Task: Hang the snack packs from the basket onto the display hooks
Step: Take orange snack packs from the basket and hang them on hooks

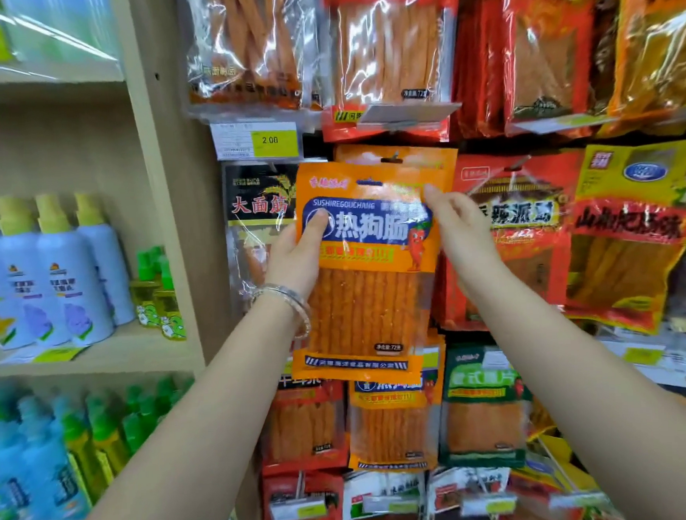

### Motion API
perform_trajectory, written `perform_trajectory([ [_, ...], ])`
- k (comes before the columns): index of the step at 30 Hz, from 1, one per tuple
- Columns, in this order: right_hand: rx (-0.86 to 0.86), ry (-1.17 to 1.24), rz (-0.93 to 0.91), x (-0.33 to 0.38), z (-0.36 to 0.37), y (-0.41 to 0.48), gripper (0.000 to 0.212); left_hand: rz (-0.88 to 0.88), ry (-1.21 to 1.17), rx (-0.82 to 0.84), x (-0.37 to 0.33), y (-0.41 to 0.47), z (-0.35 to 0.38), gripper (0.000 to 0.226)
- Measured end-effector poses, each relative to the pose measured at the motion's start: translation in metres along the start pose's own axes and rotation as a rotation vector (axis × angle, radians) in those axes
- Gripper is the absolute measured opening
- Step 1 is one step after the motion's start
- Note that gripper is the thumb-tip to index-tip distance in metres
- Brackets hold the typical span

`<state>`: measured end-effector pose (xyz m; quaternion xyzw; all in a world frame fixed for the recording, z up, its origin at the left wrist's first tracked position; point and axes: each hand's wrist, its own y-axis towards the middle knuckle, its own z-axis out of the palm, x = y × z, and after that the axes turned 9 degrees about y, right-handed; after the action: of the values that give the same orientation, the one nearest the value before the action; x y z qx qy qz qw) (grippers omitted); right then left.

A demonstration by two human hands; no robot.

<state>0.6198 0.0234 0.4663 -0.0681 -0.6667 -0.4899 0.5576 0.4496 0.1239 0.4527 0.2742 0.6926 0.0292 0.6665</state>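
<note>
On the left, pale plastic spray bottles with yellow-green caps stand on a light wooden shelf, closed off by a flat wooden upright. Past it hang glossy, crinkled film packs. A black pack sits just left of the left hand, which wears a silver bracelet.

This hand grips the left edge of the orange snack pack. Its thumb presses flat on the blue label and its fingers are hidden behind. The pack is a flat rectangle with a clear window showing ridged orange sticks. It is held upright between both hands, in front of a matching pack on a thin metal hook. Its own hang slot lies just below and left of that hook.

The right hand pinches the pack's upper right edge, thumb stretched up the front and the other fingers curled. Just right of those fingers hangs a red pack, overlapped at its edge. The packs crowd the wall edge to edge.
</note>
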Motion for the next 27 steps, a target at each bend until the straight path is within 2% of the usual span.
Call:
perform_trajectory([
  [3,0.001,0.079,0.065,0.003,-0.003,-0.002,0.03,0.043,0.019,0.065,-0.009,0.0,0.012,0.022],
  [5,-0.05,0.11,0.009,0.008,-0.008,0.002,0.029,0.146,-0.043,0.051,-0.017,0.004,0.017,0.011],
  [6,-0.069,0.106,-0.028,0.01,-0.01,0.005,0.027,0.204,-0.093,0.039,-0.022,0.006,0.019,0.015],
  [8,-0.087,0.088,-0.078,0.016,-0.012,0.012,0.03,0.327,-0.108,0.039,-0.033,0.01,0.02,0.036],
  [11,-0.095,0.055,-0.113,0.021,-0.01,0.024,0.024,0.477,0.038,0.11,-0.047,0.019,0.023,0.058],
  [14,-0.106,0.0,-0.131,0.025,-0.007,0.037,0.023,0.517,0.1,0.185,-0.056,0.025,0.03,0.062],
  [21,-0.147,-0.105,-0.102,0.014,0.0,0.057,0.027,0.557,0.088,0.213,-0.047,0.032,0.038,0.07],
  [23,-0.171,-0.202,-0.16,0.005,-0.002,0.055,0.028,0.533,0.112,0.229,-0.036,0.034,0.039,0.071],
  [25,-0.211,-0.259,-0.208,-0.006,-0.006,0.05,0.017,0.493,0.137,0.218,-0.02,0.033,0.044,0.068],
  [27,-0.201,-0.291,-0.254,-0.02,-0.009,0.039,0.044,0.45,0.19,0.188,0.0,0.031,0.051,0.061],
])
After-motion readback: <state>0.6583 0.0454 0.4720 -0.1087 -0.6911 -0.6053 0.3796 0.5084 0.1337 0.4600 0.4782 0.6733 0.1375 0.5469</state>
